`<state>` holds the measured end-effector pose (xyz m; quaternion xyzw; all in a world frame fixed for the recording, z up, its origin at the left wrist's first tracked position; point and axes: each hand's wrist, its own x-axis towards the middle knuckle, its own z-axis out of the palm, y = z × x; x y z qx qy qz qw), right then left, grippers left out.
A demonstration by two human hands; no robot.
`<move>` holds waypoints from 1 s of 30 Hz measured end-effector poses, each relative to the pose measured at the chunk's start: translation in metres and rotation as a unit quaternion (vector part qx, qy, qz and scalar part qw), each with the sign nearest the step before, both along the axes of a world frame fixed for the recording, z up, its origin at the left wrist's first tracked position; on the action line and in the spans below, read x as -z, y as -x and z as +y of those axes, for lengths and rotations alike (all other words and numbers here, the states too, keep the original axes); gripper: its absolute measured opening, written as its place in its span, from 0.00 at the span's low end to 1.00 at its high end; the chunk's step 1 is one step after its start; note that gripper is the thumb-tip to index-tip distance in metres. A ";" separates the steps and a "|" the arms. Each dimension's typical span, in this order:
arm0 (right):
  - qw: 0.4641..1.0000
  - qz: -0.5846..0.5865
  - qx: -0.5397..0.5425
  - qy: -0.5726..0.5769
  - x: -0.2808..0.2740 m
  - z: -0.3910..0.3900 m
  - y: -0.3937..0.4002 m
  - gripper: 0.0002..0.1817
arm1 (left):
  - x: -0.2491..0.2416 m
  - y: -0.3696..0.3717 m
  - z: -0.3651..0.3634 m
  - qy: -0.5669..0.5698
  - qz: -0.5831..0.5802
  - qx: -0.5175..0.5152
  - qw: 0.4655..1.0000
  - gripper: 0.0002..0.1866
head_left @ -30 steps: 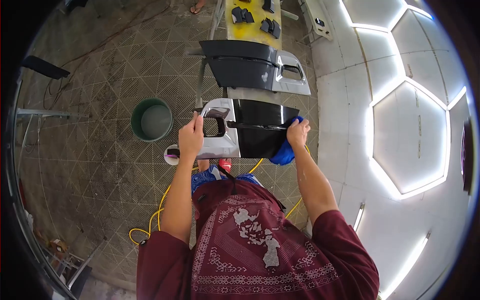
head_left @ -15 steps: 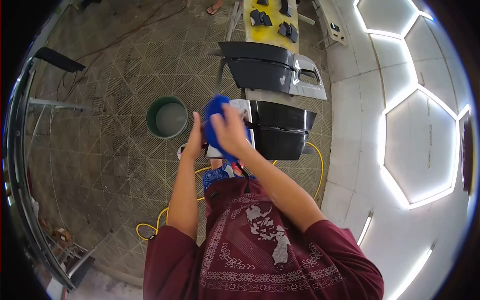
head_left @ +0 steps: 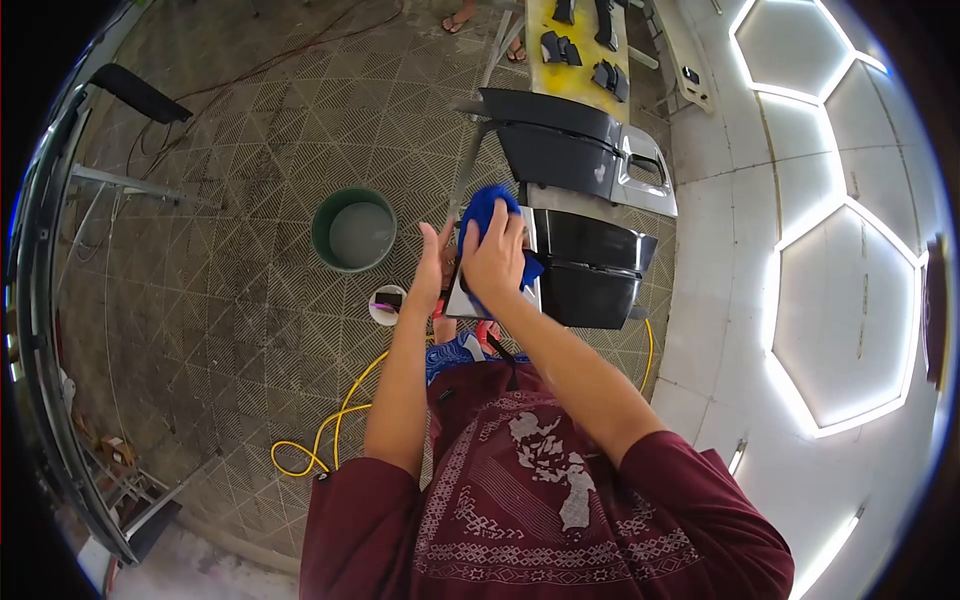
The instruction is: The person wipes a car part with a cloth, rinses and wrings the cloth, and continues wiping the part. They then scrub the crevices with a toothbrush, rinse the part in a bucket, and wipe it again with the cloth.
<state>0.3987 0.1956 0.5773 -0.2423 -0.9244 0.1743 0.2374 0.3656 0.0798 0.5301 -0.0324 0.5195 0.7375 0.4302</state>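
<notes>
Open floor point(head_left: 255, 270) spreads left of centre, broken by the green bucket point(head_left: 354, 231) and, just below it, a small white tub point(head_left: 387, 305). At upper right, the dark panel point(head_left: 555, 160) blocks the way toward the yellow-stained table point(head_left: 580, 82).

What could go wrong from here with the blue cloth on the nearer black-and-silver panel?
A hard push by the right hand on the blue cloth might slide the nearer black-and-silver panel into the similar panel just beyond. The yellow hose, looped near the feet, might trip the person.
</notes>
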 end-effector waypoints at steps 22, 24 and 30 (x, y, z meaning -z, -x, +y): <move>0.849 -0.463 -0.240 -0.092 -0.058 0.094 -0.059 0.27 | 0.001 -0.007 0.035 0.185 0.270 -0.054 0.944 0.24; 0.811 -0.443 -0.342 -0.172 -0.059 0.100 -0.052 0.27 | 0.003 -0.004 0.035 0.182 0.277 -0.058 0.942 0.24; 0.816 -0.466 -0.277 -0.201 -0.060 0.098 -0.055 0.30 | -0.003 -0.002 0.033 0.211 0.319 -0.052 0.923 0.24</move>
